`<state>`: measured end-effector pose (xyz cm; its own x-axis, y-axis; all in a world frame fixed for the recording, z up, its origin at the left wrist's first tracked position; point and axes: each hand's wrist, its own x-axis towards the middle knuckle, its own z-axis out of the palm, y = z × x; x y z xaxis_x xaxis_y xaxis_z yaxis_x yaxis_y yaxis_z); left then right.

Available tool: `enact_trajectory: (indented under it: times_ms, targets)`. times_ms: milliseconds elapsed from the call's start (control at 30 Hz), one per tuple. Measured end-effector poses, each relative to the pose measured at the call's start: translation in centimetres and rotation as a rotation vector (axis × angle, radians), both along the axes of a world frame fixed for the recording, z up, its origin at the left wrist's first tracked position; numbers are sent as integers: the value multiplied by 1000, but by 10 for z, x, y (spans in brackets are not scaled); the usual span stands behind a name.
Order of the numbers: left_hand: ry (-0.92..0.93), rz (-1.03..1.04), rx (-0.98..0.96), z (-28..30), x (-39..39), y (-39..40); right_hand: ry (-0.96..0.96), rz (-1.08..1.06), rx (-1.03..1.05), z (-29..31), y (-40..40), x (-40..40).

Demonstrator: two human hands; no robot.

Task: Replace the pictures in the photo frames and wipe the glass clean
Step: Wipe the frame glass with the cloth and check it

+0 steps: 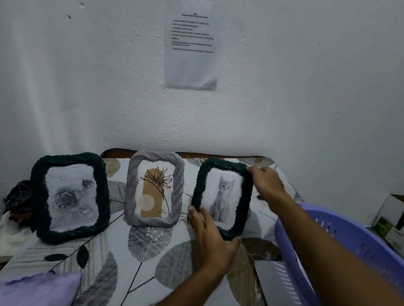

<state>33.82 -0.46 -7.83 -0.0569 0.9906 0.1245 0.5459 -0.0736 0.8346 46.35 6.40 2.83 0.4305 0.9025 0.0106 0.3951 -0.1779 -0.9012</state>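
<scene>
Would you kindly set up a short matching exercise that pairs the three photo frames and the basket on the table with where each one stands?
Things:
1. rose frame
2. grey frame
3. kitten frame
4. purple basket

Places or states:
a. at the right edge of the table, nearest the camera
b. in the middle of the row, untouched
c. held by the left hand at its lower corner and the right hand at its upper corner
d. at the left end of the row, untouched

Pairs: 1-d, 2-b, 3-c, 4-a
</scene>
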Motion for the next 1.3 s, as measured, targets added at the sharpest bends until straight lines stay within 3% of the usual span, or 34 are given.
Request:
enact_trajectory:
  times_ms: [67,167,267,333,400,533,1000,1300]
  targets:
    - [-144,-63,3,-3,0,-16,-225,22,65,10,-20,0]
    - [-336,-179,-85,-5,0,-48,-414,117,61,21,-67,6]
    - [-512,-241,-284,0,6,-79,-560,224,-53,25,-120,16]
    - [-479,-217,-363,1,13,-92,-601,279,-180,22,-151,26]
    - [-448,-205,-389,2,16,-99,-586,320,-284,16,-177,33]
    - [-560,-213,-525,20,23,-109,-515,320,-368,3,-216,39]
    - [-639,-116,-709,38,25,-105,-405,328,-313,-16,-231,26]
    - [-700,-169,-776,36,33,-100,-340,326,-298,-13,-232,27]
